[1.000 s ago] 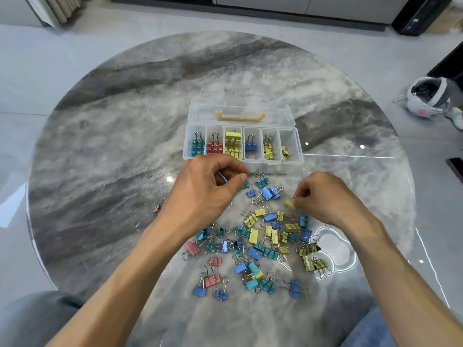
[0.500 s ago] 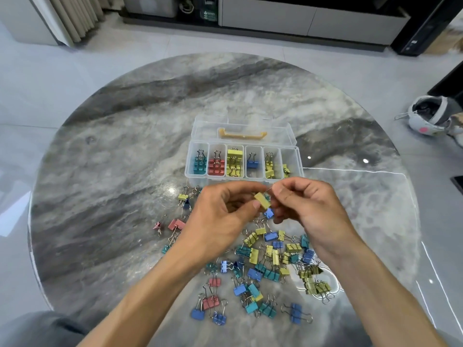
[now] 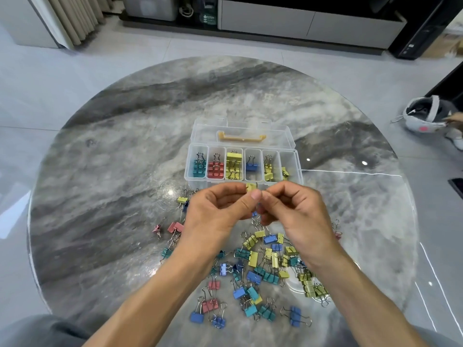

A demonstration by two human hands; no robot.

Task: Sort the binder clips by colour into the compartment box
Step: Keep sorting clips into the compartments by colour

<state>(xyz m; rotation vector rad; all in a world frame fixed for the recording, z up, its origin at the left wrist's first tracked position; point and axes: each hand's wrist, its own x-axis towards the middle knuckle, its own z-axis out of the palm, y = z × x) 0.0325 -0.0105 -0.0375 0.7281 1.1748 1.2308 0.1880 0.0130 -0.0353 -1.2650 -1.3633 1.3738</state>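
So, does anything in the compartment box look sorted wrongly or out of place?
Yes. In the compartment box, yellow clips fill the third compartment, yet more yellow clips lie in the fifth and sixth compartments. One colour is spread over three compartments, which looks odd for a colour sort.

Both forearms are bare to the frame edge, no sleeves showing. The left hand [image 3: 220,211] and right hand [image 3: 298,216] wear nothing. Grey trousers [image 3: 37,331] show at 7 o'clock.
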